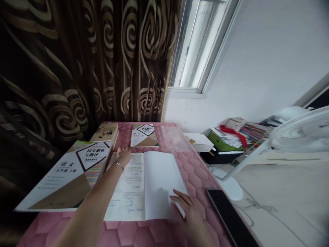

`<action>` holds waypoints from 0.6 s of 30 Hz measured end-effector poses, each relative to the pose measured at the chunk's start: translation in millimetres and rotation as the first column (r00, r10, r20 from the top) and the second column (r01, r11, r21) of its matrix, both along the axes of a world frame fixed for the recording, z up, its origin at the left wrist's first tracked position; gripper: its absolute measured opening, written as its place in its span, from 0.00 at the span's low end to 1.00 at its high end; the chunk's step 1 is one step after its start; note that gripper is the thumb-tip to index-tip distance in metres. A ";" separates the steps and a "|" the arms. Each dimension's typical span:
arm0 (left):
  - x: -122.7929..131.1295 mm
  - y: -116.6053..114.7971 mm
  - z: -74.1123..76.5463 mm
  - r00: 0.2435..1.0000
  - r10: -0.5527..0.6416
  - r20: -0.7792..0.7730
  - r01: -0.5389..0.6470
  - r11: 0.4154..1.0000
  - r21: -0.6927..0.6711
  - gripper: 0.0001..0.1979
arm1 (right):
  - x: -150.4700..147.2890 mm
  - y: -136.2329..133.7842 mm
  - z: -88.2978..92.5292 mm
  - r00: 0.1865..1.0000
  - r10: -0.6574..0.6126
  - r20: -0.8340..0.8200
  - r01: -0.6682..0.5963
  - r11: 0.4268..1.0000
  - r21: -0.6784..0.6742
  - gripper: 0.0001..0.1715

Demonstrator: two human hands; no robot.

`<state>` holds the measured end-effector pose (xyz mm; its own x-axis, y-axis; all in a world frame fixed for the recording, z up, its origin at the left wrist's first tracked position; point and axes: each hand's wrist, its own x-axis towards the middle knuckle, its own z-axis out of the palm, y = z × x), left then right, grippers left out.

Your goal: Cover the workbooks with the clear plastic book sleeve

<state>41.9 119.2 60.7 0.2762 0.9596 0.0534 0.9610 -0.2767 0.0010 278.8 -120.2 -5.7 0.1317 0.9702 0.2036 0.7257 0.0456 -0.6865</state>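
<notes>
Your right fingers (181, 200) are slightly apart at the open book (144, 187), left page (132, 181) written, right page (159, 175) blank; whether your left fingers (124, 151) grip it is unclear.

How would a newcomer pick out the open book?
On the pink quilted surface below the patterned curtain, look between the closed book at far left and the black phone. There lies the open book, left hand near its top left corner, right hand at its right page. Unlike its closed neighbours, it shows a text page beside a blank one.
</notes>
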 end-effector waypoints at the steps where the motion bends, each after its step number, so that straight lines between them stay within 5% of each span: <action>1: 2.7 -11.3 0.7 1.000 -0.006 -0.010 0.007 1.000 0.020 0.15 | 3.7 7.2 -1.5 0.995 -0.001 0.101 0.000 1.000 0.010 0.22; 4: 8.6 -61.1 -3.6 1.000 -0.002 -0.028 0.004 0.999 0.050 0.19 | 16.0 19.9 -17.1 0.939 -0.041 0.341 0.060 0.997 -0.046 0.22; 8: -13.7 -146.9 -29.4 0.998 0.064 0.002 -0.063 0.992 0.105 0.21 | 33.1 25.0 -44.8 0.910 -0.086 0.406 0.113 0.993 -0.044 0.23; 11: -47.7 -198.4 -55.0 0.938 0.343 0.057 -0.346 0.910 0.228 0.18 | 45.2 31.1 -54.9 0.929 -0.126 0.347 0.121 0.992 0.035 0.24; 14: -65.9 -222.0 -72.4 0.879 0.473 0.060 -0.472 0.844 0.256 0.19 | 55.9 42.4 -54.0 0.946 -0.201 0.255 0.189 0.979 0.071 0.22; 18: -53.3 -220.5 -73.4 0.844 0.537 -0.002 -0.511 0.804 0.305 0.20 | 65.7 59.0 -45.5 0.965 -0.248 0.083 0.251 0.968 -0.029 0.18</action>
<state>-11.3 -101.2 -12.7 -0.2480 0.9061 0.3428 0.9523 0.2929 -0.0852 344.5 -61.2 -51.2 0.3559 0.9160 0.1854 0.7621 -0.1697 -0.6248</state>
